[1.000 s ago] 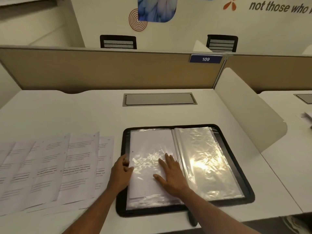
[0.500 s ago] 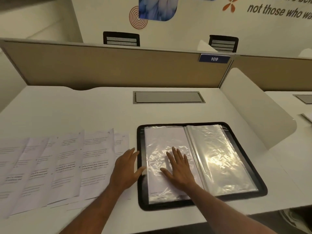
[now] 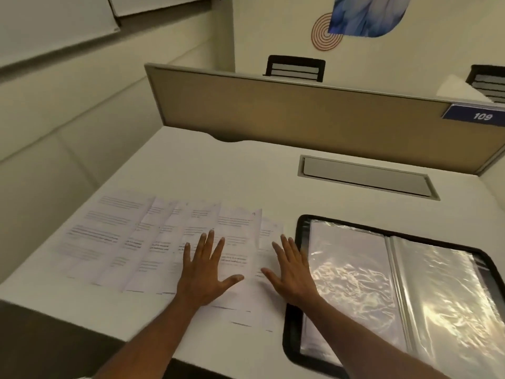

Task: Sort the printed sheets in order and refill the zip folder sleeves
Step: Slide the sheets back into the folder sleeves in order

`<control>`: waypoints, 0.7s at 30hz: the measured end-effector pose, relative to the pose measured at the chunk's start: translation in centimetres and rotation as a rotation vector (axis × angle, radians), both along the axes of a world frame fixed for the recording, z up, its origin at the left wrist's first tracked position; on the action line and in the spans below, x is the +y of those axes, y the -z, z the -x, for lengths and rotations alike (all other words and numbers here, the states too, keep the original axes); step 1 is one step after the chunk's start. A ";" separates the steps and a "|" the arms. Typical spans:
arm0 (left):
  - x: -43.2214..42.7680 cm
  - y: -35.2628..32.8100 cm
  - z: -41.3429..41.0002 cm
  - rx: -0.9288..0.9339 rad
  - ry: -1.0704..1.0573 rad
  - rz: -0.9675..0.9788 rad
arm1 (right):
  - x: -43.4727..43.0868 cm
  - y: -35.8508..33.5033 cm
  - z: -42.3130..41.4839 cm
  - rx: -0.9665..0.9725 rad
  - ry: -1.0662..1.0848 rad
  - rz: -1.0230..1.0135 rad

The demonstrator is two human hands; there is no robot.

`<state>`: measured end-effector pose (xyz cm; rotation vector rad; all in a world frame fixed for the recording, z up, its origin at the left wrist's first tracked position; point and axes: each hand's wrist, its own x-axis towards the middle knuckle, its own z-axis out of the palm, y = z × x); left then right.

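**Both hands flat on the spread of printed sheets**

The printed sheets (image 3: pixel 164 236) lie fanned out in an overlapping row on the white desk (image 3: pixel 218 165), along its near edge and towards its left side. One sheet near the right end of the row has a handwritten 9 at its top corner.

The left hand (image 3: pixel 203 272) rests palm down on the sheets, fingers spread, gripping nothing. The right hand (image 3: pixel 292 272) lies flat in the same way on the rightmost sheets, fingers apart and released, just beside the left rim of the zip folder (image 3: pixel 291 324).

The folder lies open at the desk's near right, its black border framing clear plastic sleeves (image 3: pixel 442 305) that catch the light. A white page shows inside the left sleeve.

Along the far edge stands a tan partition (image 3: pixel 300 116) bearing a blue tag marked 109 (image 3: pixel 478 115).
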<state>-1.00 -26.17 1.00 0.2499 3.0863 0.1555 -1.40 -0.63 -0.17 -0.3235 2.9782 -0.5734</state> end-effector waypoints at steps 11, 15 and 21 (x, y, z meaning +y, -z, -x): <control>-12.7 1.2 -0.3 0.045 -0.171 -0.080 | -12.4 0.4 2.6 -0.006 -0.123 0.011; -19.6 1.4 1.6 0.052 -0.201 -0.127 | -18.6 0.1 3.8 0.002 -0.111 0.001; -28.9 1.2 4.6 -0.008 -0.187 -0.094 | -28.0 -0.8 5.3 -0.022 -0.081 -0.038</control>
